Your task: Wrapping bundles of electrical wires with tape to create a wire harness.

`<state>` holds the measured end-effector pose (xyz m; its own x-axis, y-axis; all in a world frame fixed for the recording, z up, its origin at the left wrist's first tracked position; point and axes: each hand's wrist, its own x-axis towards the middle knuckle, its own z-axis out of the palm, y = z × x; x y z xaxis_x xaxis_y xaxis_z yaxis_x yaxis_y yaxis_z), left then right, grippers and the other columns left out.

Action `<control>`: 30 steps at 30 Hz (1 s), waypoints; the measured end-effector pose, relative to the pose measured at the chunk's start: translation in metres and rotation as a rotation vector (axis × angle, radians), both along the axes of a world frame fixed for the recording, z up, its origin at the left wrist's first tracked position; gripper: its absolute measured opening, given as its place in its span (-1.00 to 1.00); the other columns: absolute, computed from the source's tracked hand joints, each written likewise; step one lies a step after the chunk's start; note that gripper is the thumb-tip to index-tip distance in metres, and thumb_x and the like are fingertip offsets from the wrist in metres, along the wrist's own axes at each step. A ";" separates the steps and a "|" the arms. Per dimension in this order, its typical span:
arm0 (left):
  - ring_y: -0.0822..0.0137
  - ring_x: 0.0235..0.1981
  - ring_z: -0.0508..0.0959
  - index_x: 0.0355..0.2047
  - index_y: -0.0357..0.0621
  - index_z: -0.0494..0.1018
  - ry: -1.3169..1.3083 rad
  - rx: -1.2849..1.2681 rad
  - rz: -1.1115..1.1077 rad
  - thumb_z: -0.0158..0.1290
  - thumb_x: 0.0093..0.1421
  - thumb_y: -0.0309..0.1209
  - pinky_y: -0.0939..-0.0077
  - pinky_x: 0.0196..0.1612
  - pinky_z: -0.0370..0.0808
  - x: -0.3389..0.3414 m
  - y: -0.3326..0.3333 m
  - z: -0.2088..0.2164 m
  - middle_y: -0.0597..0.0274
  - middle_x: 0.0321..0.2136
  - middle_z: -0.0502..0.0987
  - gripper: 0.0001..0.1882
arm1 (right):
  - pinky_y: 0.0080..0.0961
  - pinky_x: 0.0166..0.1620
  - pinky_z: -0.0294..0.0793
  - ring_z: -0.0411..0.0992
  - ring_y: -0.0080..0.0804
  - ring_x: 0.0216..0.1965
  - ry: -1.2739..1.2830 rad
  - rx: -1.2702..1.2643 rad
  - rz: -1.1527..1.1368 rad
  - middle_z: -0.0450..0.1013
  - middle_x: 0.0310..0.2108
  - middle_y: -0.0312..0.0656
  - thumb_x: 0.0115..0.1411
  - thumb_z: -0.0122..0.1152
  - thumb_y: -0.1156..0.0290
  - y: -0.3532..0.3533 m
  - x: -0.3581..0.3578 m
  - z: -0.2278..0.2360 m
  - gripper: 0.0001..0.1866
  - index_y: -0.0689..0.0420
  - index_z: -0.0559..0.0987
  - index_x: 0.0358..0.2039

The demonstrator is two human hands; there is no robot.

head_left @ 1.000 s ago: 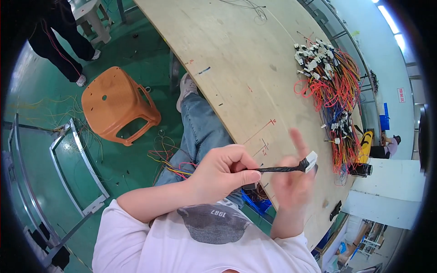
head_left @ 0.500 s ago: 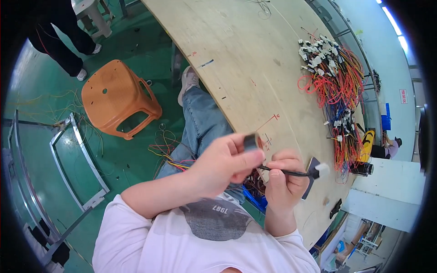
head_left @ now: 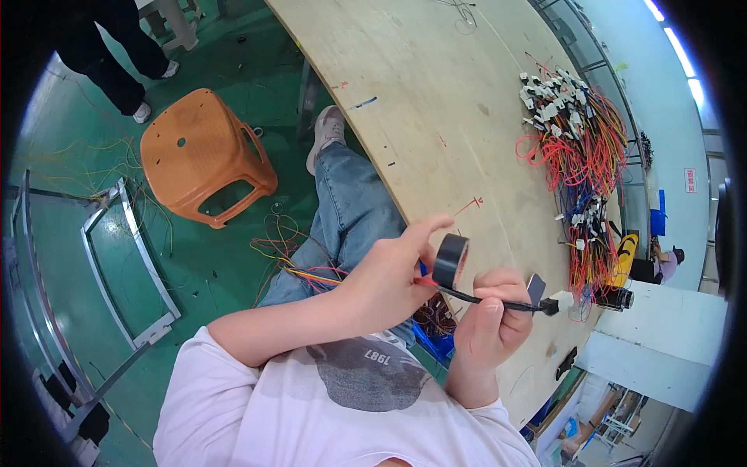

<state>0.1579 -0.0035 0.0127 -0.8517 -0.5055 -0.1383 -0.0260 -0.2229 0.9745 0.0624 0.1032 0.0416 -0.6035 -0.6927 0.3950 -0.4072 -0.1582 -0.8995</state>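
In my right hand [head_left: 494, 319], thumb and fingers pinch a thin black-wrapped wire harness [head_left: 467, 296]. It ends at the right in a black and white connector [head_left: 564, 301]. My left hand [head_left: 393, 276] is curled at the harness's other side, one finger stretched out above a roll of black tape [head_left: 450, 261]. The roll stands on edge against the left fingers and touches the harness; part of the grip is hidden. Red wire shows beside these fingers. Loose red, yellow and dark wires [head_left: 307, 272] trail left over my jeans.
A wooden table [head_left: 436, 117] fills the right side, bearing a large pile of wire harnesses [head_left: 580, 140] with white connectors. A phone [head_left: 535, 288] lies behind my right hand. Under the table edge is a blue bin [head_left: 436, 346]. An orange stool [head_left: 194, 156] and metal frame [head_left: 128, 265] stand left.
The tape roll has turned on edge, and my left finger has lifted off it. My right hand and the connector have shifted slightly right and down.
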 end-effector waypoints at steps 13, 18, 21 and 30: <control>0.51 -0.56 0.26 -0.17 -0.22 0.33 0.766 0.137 -0.153 0.21 -0.14 -0.37 0.63 -0.51 0.26 0.018 -0.008 0.000 0.24 -0.38 0.30 -0.50 | -0.58 -0.43 0.19 0.23 -0.45 -0.51 -0.160 -0.069 -0.023 0.30 -0.57 -0.13 0.03 -0.01 0.46 0.002 -0.005 0.012 -0.87 0.26 0.40 -0.57; 0.34 -0.53 0.39 -0.05 -0.11 0.18 0.176 -0.271 0.075 0.19 -0.15 -0.47 0.56 -0.48 0.35 0.010 0.003 0.005 0.12 -0.47 0.34 -0.38 | -0.58 -0.48 0.07 0.11 -0.49 -0.56 0.075 0.002 0.044 0.19 -0.62 -0.22 0.11 -0.04 0.37 -0.001 0.000 0.010 -0.79 0.24 0.34 -0.58; 0.42 -0.47 0.44 -0.05 -0.17 0.18 0.034 0.034 -0.160 0.14 -0.07 -0.51 0.56 -0.46 0.38 0.007 0.001 0.006 0.20 -0.52 0.39 -0.44 | -0.58 -0.49 0.05 0.10 -0.49 -0.56 0.039 -0.026 0.001 0.18 -0.62 -0.23 0.12 -0.03 0.35 -0.002 0.002 0.007 -0.77 0.23 0.34 -0.57; 0.54 -0.52 0.32 -0.15 -0.27 0.29 0.614 0.519 -0.056 0.13 -0.01 -0.27 0.75 -0.56 0.19 0.025 0.001 0.001 0.19 -0.39 0.36 -0.53 | -0.57 -0.46 0.15 0.19 -0.46 -0.55 -0.145 -0.062 -0.038 0.27 -0.60 -0.17 0.06 0.02 0.39 0.006 -0.009 0.019 -0.81 0.24 0.37 -0.59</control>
